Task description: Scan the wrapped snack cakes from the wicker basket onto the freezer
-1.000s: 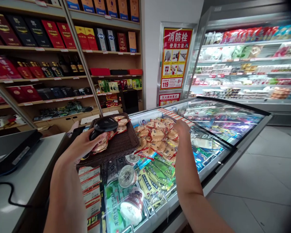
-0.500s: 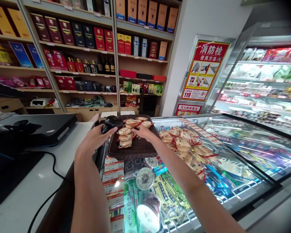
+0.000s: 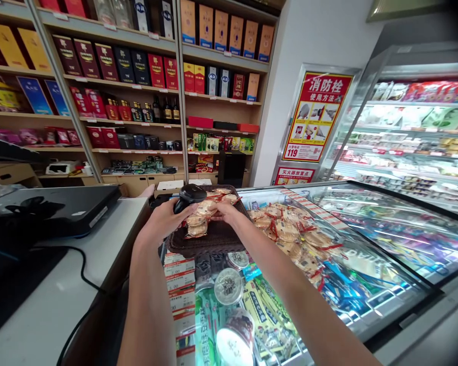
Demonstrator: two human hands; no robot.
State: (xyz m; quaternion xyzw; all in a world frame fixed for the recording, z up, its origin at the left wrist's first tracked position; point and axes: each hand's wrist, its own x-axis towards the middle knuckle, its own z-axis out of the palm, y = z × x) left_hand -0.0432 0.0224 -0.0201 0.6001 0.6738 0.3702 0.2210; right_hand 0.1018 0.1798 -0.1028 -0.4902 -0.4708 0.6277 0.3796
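My left hand [image 3: 161,221] is closed around the handle of a black handheld scanner [image 3: 193,192], its thumb stretched toward the packets. The scanner's head hangs over the left side of a brown woven basket [image 3: 213,245]. In the basket lie several clear packets of round, flat biscuits with red ties, some of them in a stack [image 3: 196,230]. Reaching in from the right, my right hand [image 3: 228,211] pinches the edge of a biscuit packet [image 3: 206,207] at the top of that stack. Its fingertips are partly hidden.
The basket stands on a glass-topped freezer [image 3: 370,203] with ice creams and tubs inside. More biscuit packets [image 3: 286,229] are heaped right of the basket. At left, a counter [image 3: 95,272] carries a dark flat device [image 3: 57,208] and a black cable [image 3: 84,264]. Stocked shelves [image 3: 125,86] stand behind.
My left hand and the scanner have moved right, over the packets. The top biscuit packet has shifted right and up with my right hand, and both hands are closer together.
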